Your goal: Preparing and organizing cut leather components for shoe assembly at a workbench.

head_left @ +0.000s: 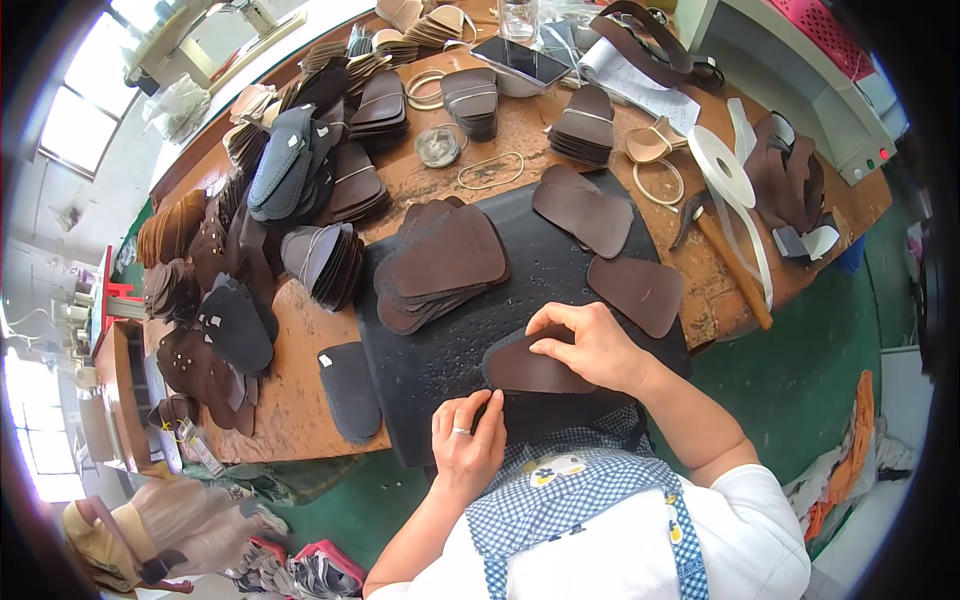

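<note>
On the black perforated mat lies a dark brown leather piece with a rounded end. My right hand grips it from the right, thumb and forefinger bent over its top. My left hand is at its lower left edge, fingers drawn together; whatever they may pinch is too small to make out. Beyond my hands sits a fanned stack of brown leather pieces. To the right are a single brown piece and a couple of overlapping pieces. A black piece lies left of the mat.
Banded leather bundles and loose stacks crowd the wooden table's left side. A hammer and a white tape roll lie at right. A phone rests at the back near a glass dish. A machine housing stands far right.
</note>
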`<action>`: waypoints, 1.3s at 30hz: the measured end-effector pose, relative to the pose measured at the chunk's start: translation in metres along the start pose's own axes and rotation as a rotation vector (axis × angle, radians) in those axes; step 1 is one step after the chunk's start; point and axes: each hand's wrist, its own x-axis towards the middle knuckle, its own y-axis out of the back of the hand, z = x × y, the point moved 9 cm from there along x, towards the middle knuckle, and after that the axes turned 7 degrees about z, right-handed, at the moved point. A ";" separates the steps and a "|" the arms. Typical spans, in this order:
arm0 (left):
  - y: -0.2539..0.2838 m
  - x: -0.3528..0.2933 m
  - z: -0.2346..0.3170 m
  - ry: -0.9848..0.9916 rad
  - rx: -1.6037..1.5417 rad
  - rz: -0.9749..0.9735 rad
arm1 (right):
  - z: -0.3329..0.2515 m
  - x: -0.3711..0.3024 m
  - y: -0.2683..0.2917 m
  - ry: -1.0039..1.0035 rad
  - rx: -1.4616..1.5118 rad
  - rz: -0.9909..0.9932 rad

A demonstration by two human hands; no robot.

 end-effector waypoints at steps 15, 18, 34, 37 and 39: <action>-0.010 0.012 0.005 -0.044 0.039 -0.090 | 0.014 -0.004 0.045 -0.098 -0.162 0.078; -0.006 0.030 0.010 0.019 0.062 -0.079 | 0.009 -0.002 0.039 0.002 -0.294 0.104; -0.035 0.097 -0.030 0.442 -0.496 -0.093 | -0.021 -0.033 0.069 0.309 -0.034 0.459; -0.006 0.136 -0.077 0.498 -0.527 0.172 | -0.012 -0.037 0.106 0.287 -0.344 0.601; 0.008 0.154 -0.105 0.484 -0.393 0.117 | -0.003 -0.043 0.124 0.253 -0.487 0.621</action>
